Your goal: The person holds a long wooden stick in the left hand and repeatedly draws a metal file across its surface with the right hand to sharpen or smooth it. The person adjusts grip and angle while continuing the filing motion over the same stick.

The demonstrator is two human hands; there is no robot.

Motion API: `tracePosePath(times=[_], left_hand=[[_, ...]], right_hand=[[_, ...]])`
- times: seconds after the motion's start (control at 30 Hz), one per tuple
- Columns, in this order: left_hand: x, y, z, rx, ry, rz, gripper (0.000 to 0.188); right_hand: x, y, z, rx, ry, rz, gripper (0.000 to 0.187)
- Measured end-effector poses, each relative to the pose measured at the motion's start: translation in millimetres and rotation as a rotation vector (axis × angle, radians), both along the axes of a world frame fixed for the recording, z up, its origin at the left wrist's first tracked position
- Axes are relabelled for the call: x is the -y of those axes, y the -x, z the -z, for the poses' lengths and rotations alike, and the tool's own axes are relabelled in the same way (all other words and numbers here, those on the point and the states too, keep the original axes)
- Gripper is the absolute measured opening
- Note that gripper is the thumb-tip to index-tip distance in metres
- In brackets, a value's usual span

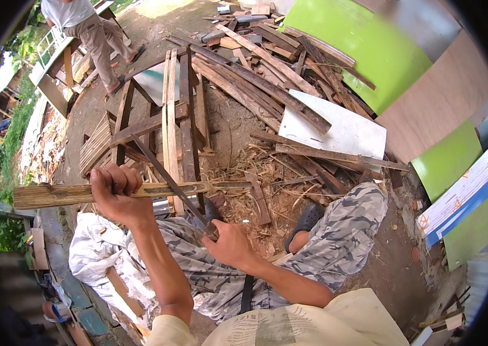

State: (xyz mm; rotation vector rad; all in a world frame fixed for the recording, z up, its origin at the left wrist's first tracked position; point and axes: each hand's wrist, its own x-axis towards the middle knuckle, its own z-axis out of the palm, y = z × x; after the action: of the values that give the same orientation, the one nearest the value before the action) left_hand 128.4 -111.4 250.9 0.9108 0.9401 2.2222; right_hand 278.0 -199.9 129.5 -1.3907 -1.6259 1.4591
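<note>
1 wooden stick (53, 196), 1 long blade (163, 172), both gripped.
Left hand (121, 193): fingers clamped round stick, short of its left end; right hand (229, 247): fingers clamped on blade's handle (212, 232).

Printed lettering (236, 327) on cream shirt (347, 320)

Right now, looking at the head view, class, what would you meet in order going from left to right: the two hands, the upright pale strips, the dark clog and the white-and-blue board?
Left hand → pale wooden strips → right hand → dark clog → white-and-blue board.
</note>
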Motion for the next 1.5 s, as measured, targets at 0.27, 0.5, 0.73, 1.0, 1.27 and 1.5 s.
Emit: tracePosePath(times=[0.27, 0.5, 0.73, 1.0, 1.27, 1.5], left_hand=[[5, 7, 6, -0.038, 0.049, -0.07, 0.042], [-1, -5, 4, -0.028, 0.009, -0.007, 0.044], [1, -12, 1, -0.038, 0.028, -0.018, 0.044], [4, -22, 0, -0.031, 0.046, 0.007, 0.043], [-2, -32, -9, -0.079, 0.016, 0.052, 0.042], [-3, -27, -6, -0.053, 0.002, 0.062, 0.042]], right_hand=[[6, -8, 13, 0.029, 0.17, -0.054, 0.039], [3, -18, 49, 0.058, 0.082, -0.004, 0.032], [10, -10, -3, -0.048, 0.007, 0.001, 0.028], [22, -27, 50, 0.026, 0.064, 0.08, 0.028], [8, -31, 64, 0.034, 0.112, 0.099, 0.026], [6, -14, -14, -0.125, -0.117, 0.063, 0.02]])
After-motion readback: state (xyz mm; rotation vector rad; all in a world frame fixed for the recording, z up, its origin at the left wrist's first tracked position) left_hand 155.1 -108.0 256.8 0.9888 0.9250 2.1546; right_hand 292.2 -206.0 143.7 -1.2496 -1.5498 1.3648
